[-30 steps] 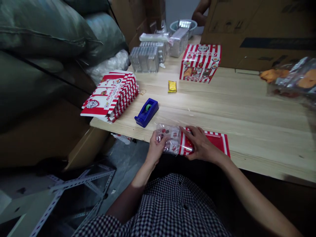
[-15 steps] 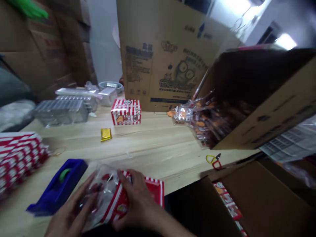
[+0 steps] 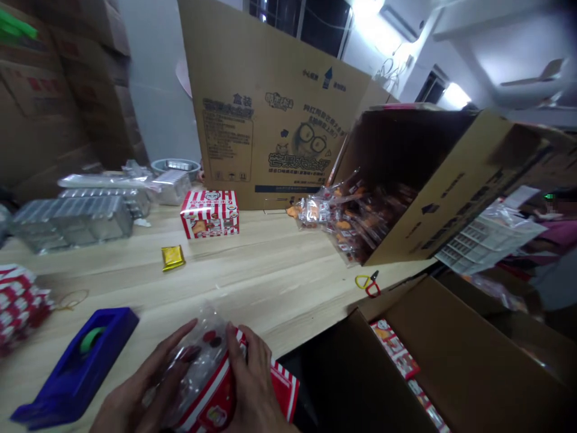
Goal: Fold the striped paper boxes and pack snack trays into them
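My left hand (image 3: 139, 391) and my right hand (image 3: 250, 385) are at the near edge of the wooden table (image 3: 279, 270). Together they grip a clear plastic tray of small snacks (image 3: 201, 355) that sits partly inside a red-and-white striped carton (image 3: 274, 391). The left hand's fingers curl around the clear tray. The right hand presses on the striped carton's mouth. A blue tape dispenser (image 3: 74, 367) lies just left of the left hand.
An assembled striped box (image 3: 210, 213) and a gold packet (image 3: 172, 257) lie further back. Flat striped cartons (image 3: 20, 304) are stacked at left. A tipped cardboard box spills snack bags (image 3: 342, 222). Small scissors (image 3: 368, 282) lie near the right edge, beside an open carton (image 3: 442, 361).
The view has swung up and to the right, from the table's left end to the cardboard boxes. Both hands stay on the tray and the striped carton.
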The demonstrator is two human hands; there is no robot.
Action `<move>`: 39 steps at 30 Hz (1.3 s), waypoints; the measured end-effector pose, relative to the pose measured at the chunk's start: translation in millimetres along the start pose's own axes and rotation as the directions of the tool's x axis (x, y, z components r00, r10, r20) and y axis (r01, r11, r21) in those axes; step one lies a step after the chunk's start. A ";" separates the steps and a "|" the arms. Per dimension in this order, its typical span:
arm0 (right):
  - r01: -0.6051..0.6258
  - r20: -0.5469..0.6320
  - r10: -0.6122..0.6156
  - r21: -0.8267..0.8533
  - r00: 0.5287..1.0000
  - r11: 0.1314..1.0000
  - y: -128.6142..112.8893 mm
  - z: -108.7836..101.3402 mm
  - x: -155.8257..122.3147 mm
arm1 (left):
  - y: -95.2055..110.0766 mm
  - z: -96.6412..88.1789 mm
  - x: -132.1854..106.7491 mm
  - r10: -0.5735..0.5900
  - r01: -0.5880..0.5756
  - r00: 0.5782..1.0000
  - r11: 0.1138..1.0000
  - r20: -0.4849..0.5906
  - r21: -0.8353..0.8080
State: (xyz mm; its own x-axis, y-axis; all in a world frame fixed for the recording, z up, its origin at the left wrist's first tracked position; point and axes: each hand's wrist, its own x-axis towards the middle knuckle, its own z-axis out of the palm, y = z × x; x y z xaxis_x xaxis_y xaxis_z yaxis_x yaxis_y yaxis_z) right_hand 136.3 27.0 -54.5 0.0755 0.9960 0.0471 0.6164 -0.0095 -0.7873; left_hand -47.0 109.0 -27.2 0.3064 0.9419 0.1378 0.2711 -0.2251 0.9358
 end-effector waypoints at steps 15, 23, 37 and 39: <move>-0.317 0.310 0.121 0.728 0.943 0.608 81.5 -31.0 -24.7 | 16.8 34.3 -31.2 0.084 -0.082 0.996 0.947 0.006 0.311; -0.272 0.360 0.009 0.687 0.933 0.674 68.4 -43.7 -28.1 | 34.1 30.2 -32.3 0.027 -0.168 0.876 0.953 0.481 0.253; -0.129 0.033 0.174 0.806 0.984 0.577 50.6 -59.0 -10.4 | 26.7 49.0 -31.9 0.080 -0.084 0.994 0.995 0.070 0.046; -0.129 0.027 0.190 0.826 0.981 0.549 50.4 -44.7 -16.8 | 16.7 54.4 -37.8 -0.057 0.073 0.994 0.981 0.091 -0.180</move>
State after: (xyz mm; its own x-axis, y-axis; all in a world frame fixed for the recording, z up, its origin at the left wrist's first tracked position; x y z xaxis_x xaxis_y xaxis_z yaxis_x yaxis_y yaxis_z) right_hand 201.1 5.8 -67.5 0.1694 0.9782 -0.1199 -0.3190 -0.0606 -0.9458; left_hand -4.5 56.1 -34.4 0.3723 0.9266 0.0537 0.1242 -0.1070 0.9865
